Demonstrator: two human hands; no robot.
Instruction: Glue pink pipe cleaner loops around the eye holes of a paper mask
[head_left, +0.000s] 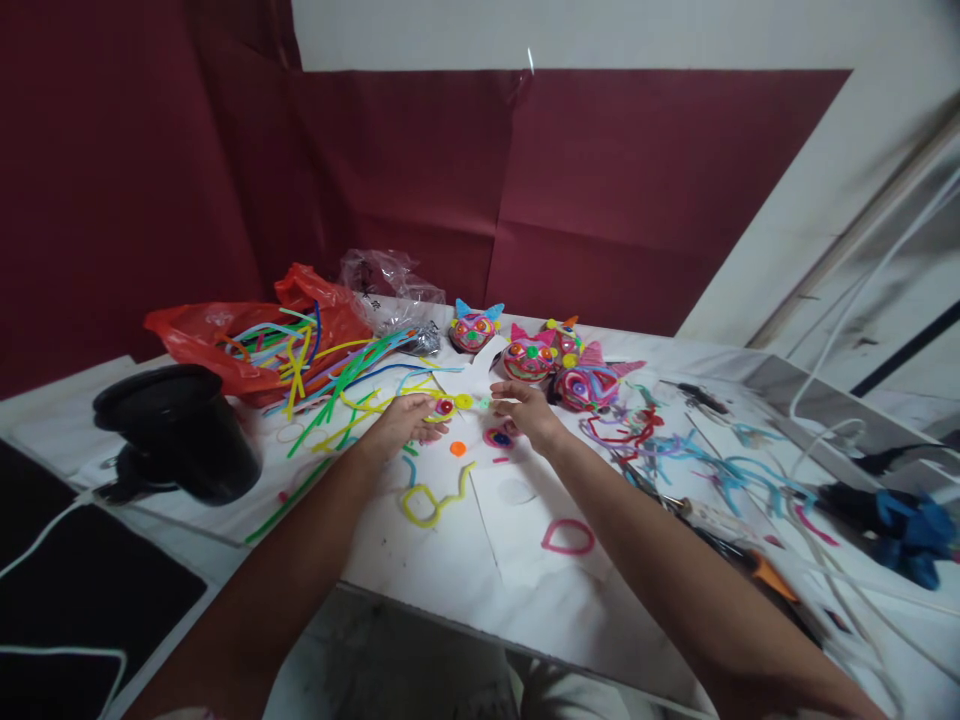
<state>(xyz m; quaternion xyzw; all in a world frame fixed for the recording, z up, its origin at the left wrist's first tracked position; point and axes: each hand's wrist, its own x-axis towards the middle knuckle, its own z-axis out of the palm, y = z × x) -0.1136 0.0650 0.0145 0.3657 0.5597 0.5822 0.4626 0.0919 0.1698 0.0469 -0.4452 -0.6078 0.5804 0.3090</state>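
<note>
Head view, frame centre: left hand (407,424), thumb uppermost, pinches a yellow-rimmed piece (444,407), long axis slanting rightward towards a yellow disc (463,401) lying between hands, nearer the left; right hand (529,412) angled in opposite, fingers loosely bent, grasp can't tell.

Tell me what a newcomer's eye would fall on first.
Probably the bright craft faces, clustered toward the back of the table, in front of the maroon sheet. The red bag spilling coloured strips on the left would likely follow, then the yellow piece in the left hand, near the middle.
</note>
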